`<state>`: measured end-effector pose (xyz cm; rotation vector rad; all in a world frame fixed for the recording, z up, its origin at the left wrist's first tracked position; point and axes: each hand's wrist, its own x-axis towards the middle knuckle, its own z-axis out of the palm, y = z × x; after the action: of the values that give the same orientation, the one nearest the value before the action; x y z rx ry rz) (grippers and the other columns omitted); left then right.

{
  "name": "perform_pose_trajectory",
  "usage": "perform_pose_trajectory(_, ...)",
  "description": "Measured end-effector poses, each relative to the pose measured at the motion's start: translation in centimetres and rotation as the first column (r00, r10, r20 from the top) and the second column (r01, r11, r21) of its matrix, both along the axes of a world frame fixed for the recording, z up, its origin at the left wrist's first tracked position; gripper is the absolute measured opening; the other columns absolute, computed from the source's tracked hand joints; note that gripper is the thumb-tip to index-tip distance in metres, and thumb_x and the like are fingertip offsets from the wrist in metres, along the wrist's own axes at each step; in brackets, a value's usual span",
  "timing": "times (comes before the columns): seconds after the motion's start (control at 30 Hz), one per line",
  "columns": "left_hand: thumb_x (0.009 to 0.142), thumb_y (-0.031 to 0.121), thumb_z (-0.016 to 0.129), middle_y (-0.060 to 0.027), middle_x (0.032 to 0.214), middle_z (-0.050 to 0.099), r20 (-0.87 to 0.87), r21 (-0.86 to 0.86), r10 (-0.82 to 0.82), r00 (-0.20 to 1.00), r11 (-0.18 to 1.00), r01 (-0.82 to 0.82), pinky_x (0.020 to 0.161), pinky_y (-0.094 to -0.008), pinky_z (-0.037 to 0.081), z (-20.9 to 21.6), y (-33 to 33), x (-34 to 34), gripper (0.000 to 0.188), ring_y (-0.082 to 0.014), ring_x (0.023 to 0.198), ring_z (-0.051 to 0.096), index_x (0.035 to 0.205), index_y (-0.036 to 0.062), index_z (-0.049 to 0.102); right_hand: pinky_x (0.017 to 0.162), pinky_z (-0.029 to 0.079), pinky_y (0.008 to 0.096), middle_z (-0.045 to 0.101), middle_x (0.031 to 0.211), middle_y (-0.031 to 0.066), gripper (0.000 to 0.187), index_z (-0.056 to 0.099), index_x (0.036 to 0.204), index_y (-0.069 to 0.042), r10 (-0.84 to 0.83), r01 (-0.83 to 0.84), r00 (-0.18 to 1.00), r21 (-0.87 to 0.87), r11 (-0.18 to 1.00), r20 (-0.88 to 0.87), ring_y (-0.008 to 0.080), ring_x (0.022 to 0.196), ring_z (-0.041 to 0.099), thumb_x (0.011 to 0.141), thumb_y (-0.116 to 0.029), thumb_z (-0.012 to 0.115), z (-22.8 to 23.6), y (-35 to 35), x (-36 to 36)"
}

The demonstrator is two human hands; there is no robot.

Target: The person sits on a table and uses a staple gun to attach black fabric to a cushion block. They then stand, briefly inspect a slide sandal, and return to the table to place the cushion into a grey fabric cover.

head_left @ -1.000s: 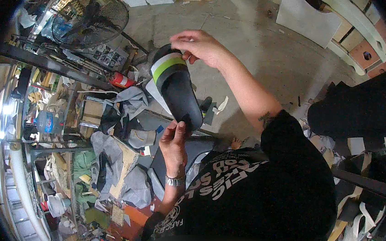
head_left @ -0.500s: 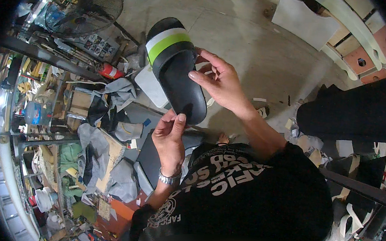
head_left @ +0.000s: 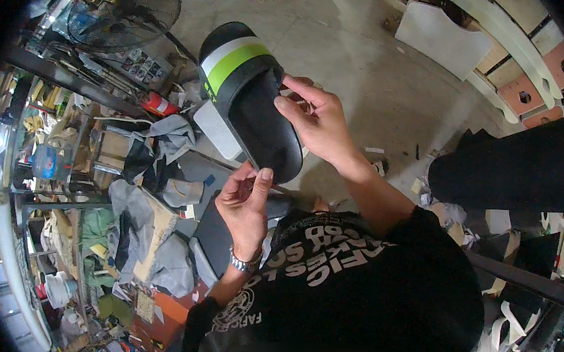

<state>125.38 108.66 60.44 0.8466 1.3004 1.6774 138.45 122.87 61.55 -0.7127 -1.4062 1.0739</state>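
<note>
A black slide sandal (head_left: 260, 117) with a white and lime-green banded strap is held up before me, its toe pointing up and to the left. My left hand (head_left: 245, 199) pinches the heel end between thumb and fingers; a metal watch circles that wrist. At the sandal's right side, my right hand (head_left: 317, 119) grips the edge just behind the strap, thumb on top. Some of its fingers are hidden behind the sole. Both hands hold the sandal in the air, above the floor.
A black fan (head_left: 123, 11) stands at the far left, near a red cylinder (head_left: 159, 103). Grey cloth scraps (head_left: 170, 267) and boards crowd the left side. A big black roll (head_left: 514, 166) lies at the right. Pale furniture panels (head_left: 441, 39) stand at the far right.
The sandal has tilted slightly, its strap end shifting left and showing more of the strap's left side. My left hand has moved a little left; both hands keep their grip.
</note>
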Motion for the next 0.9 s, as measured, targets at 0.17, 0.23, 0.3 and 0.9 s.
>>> perform_pose_trajectory(0.17,0.094,0.005,0.074,-0.0050,0.105,0.073,0.053,0.042,0.011,0.999,0.999,-0.013,0.083,-0.0261,0.052,-0.4,0.5,-0.9,0.020,-0.0093,0.091,0.064,0.112,-0.0033,0.071,0.071,0.054,0.0275,0.068,0.111,0.0048,0.047,0.065,0.130,-0.001,0.122,-0.236,0.944,-0.371,0.898,-0.305,0.0145,0.087,0.066,0.098,-0.036,0.068,1.1,0.0,0.9)
perform_pose_trajectory(0.23,0.094,0.005,0.074,-0.0052,0.107,0.073,0.096,0.014,-0.033,0.995,0.999,0.032,0.086,-0.0257,0.051,-1.0,0.3,-1.2,0.022,-0.0090,0.092,0.064,0.114,-0.0032,0.071,0.070,0.053,0.0276,0.069,0.109,0.0038,0.055,0.065,0.129,-0.001,0.141,-0.270,0.946,-0.471,0.840,-0.291,0.0138,0.085,0.065,0.100,-0.048,0.063,1.8,0.3,1.4)
perform_pose_trajectory(0.3,0.095,0.006,0.074,-0.0049,0.107,0.073,0.124,0.001,-0.072,0.990,0.997,0.072,0.087,-0.0254,0.050,-1.6,0.2,-1.5,0.023,-0.0087,0.093,0.063,0.116,-0.0030,0.071,0.064,0.049,0.0255,0.070,0.101,0.0012,0.061,0.067,0.124,-0.002,0.159,-0.247,0.965,-0.509,0.825,-0.211,0.0111,0.076,0.062,0.099,-0.057,0.059,2.4,0.4,1.5)
perform_pose_trajectory(0.9,0.099,0.011,0.070,-0.0045,0.109,0.071,0.113,-0.011,-0.148,0.982,0.989,0.151,0.091,-0.0269,0.051,-7.8,1.4,-2.8,0.029,-0.0102,0.097,0.063,0.125,-0.0014,0.068,0.069,0.047,0.0283,0.071,0.097,0.0039,0.058,0.070,0.116,-0.003,0.274,-0.313,0.948,-0.618,0.721,-0.160,0.0118,0.078,0.062,0.094,-0.057,0.066,-0.8,1.2,2.1)
